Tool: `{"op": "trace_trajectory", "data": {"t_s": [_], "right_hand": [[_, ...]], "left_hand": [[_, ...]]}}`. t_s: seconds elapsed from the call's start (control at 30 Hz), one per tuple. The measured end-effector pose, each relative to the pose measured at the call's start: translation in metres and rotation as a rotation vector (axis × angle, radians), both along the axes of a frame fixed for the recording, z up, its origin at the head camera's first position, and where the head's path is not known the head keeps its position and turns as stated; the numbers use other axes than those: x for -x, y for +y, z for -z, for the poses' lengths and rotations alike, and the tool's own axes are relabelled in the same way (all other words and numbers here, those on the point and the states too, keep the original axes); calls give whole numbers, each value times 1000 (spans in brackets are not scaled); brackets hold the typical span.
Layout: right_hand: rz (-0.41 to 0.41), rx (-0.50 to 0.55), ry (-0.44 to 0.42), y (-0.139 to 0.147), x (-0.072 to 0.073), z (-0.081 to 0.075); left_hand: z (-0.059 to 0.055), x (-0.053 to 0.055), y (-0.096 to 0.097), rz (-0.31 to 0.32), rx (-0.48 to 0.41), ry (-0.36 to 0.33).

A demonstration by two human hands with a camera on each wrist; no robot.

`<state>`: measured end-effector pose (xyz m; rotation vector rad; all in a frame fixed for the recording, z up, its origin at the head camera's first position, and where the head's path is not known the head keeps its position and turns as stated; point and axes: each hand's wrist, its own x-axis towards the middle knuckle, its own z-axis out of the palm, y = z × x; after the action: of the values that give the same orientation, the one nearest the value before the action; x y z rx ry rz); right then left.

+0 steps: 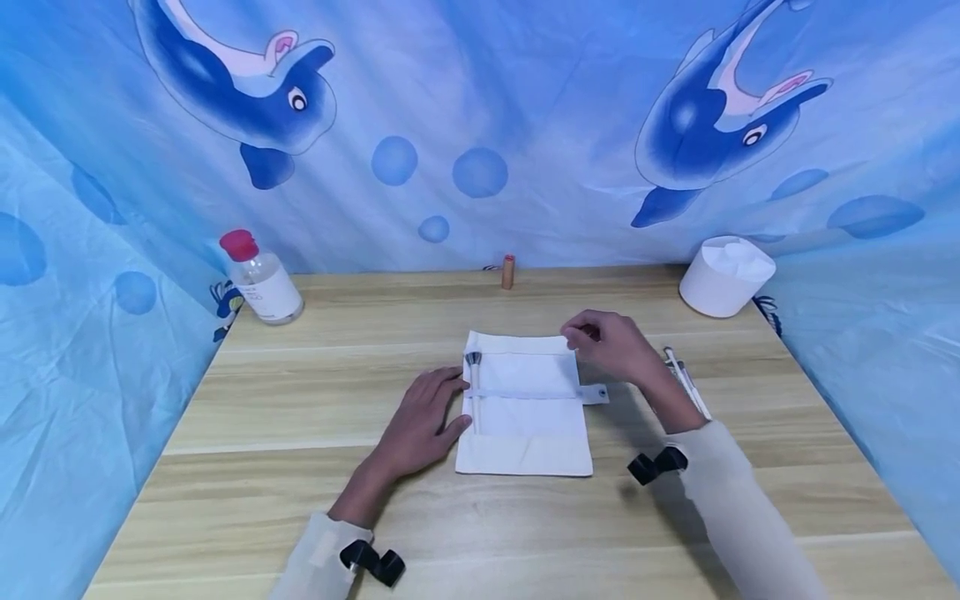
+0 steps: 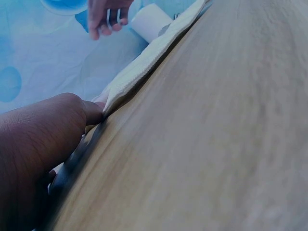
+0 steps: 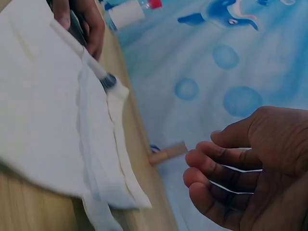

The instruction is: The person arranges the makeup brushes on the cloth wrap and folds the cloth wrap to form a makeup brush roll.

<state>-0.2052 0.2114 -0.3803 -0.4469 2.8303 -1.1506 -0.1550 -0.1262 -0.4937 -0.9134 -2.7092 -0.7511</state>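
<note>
A white fabric brush roll lies unfolded on the table, with a strap across its middle and a snap tab out to the right. Tucked under the strap along its left side is a makeup brush, its dark bristles toward the back. My left hand rests at the roll's left edge, thumb and fingertips touching the fabric. Above the roll's far right corner hovers my right hand, fingers loosely bent and holding nothing; the right wrist view shows a gap between the hand and the fabric.
More white-handled brushes lie right of the roll, partly behind my right forearm. Along the back stand a red-capped bottle, a small brown tube and a white tissue roll. A blue dolphin-print curtain encloses the table.
</note>
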Motion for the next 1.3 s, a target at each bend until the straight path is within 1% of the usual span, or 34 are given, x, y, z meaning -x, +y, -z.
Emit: {"op": "trace_trajectory", "data": {"t_s": [0.13,0.27,0.47,0.53,0.7,0.77,0.83,1.07,1.17,1.3], "right_hand": [[52,-54,8,27,-10,0],[111,-110,-8,51,-22,-1],[175,-185,-88,79,-37,-1],[190,-220,-81,88,-40,1],[221,-334,-27,108,-44,6],[225,-364,-31,114,-46,9],[229,-390,-54,119,-47,12],[246,-453,-192,125,-49,22],[260,-448,-219,123,-50,26],[279,-436,-214,121,-49,30]], "left_hand": [[1,-1,2,-2,13,-16],[0,-2,2,-6,24,-20],[-3,-1,2,-8,28,-18],[-3,-1,2,-8,25,-15],[-1,0,1,-10,17,-5],[0,1,1,-9,20,0],[0,1,1,-8,25,3],[-1,0,-1,-12,28,-14],[-1,0,-1,-14,29,-22],[0,0,-1,-12,24,-16]]}}
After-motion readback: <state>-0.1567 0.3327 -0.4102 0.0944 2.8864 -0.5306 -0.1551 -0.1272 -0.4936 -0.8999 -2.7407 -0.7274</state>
